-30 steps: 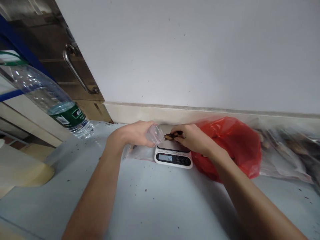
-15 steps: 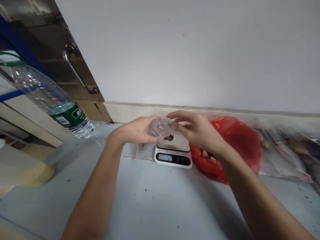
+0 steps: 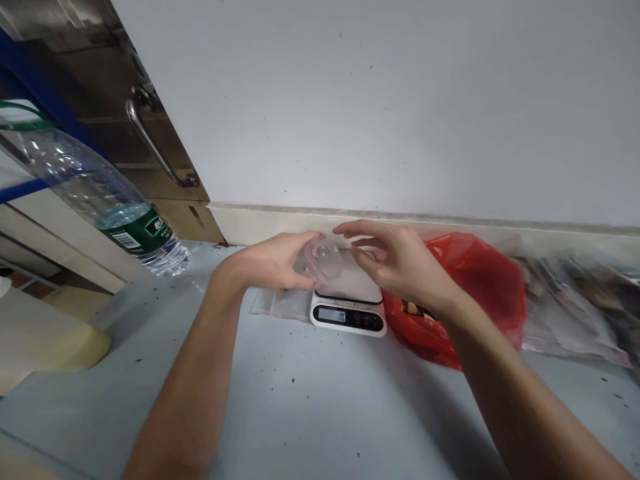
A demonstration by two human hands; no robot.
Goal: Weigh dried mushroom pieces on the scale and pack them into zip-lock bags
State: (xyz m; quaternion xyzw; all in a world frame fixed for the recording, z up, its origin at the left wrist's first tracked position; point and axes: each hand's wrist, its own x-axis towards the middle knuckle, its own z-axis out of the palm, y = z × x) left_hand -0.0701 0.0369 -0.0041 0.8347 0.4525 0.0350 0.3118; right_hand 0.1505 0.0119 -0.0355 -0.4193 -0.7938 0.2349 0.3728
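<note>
My left hand point(image 3: 273, 261) grips a clear plastic container point(image 3: 327, 262) by its side, thumb in front and fingers behind. The container is tilted over the plate of a white kitchen scale point(image 3: 347, 315), its open side turned to the right. Digits show on the scale's lit display point(image 3: 332, 315), too blurred to read. Over the right part of the plate hovers my right hand point(image 3: 395, 260), with its fingers curved and the thumb apart from the index finger. I see nothing held in it, though its palm side is partly hidden. A red plastic bag point(image 3: 480, 287) stands open beneath my right wrist.
Clear zip bags point(image 3: 287, 305) lie left of the scale, and filled clear bags point(image 3: 575, 307) at the right. A tilted water bottle point(image 3: 130, 213) and a whitish jug point(image 3: 60, 340) are on the left. The wall point(image 3: 390, 120) rises behind the grey-blue worktop point(image 3: 300, 400).
The dark piece seen by the container's mouth has gone from view there. The container has turned slightly in my left hand, and the digits on the display differ. Both arms have barely moved.
</note>
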